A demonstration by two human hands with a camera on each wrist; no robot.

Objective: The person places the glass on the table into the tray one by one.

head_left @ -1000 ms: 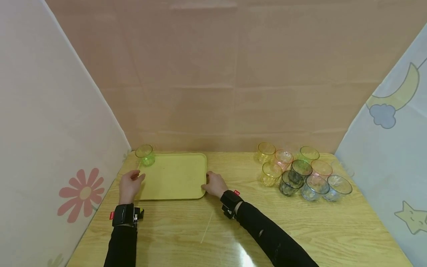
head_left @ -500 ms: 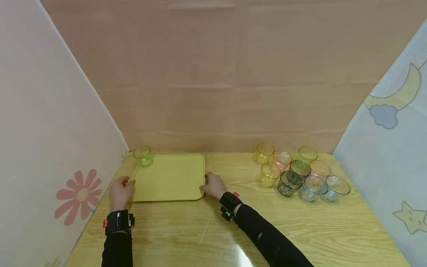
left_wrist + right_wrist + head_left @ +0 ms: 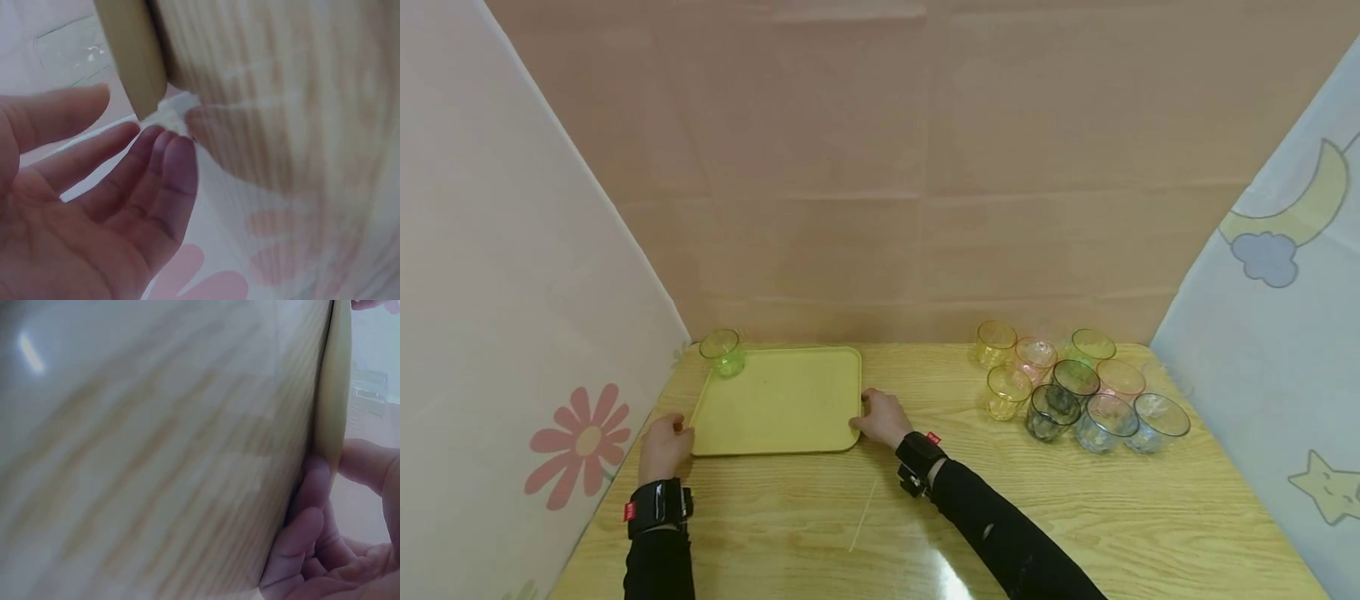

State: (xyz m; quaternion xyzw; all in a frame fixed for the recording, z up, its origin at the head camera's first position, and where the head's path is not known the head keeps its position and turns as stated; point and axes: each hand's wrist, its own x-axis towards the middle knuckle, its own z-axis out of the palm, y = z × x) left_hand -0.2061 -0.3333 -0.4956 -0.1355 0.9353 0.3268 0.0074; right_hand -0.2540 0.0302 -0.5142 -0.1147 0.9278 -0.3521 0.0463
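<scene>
On the worktop (image 3: 1045, 500), left of middle: one yellow tray (image 3: 778, 404), carrying one green glass (image 3: 727, 358) by its far left corner. To the right, nine glasses (image 3: 1077, 379), upright: two yellow, two pink, two dark, two bluish, one green. My right hand (image 3: 883, 418) pinches the tray's edge, its fingers (image 3: 290, 544) curled beneath (a fact only the right wrist view gives). My left hand (image 3: 664, 448), by the near left corner: thumb well apart from barely bent fingers; contact with the tray, I cannot tell.
</scene>
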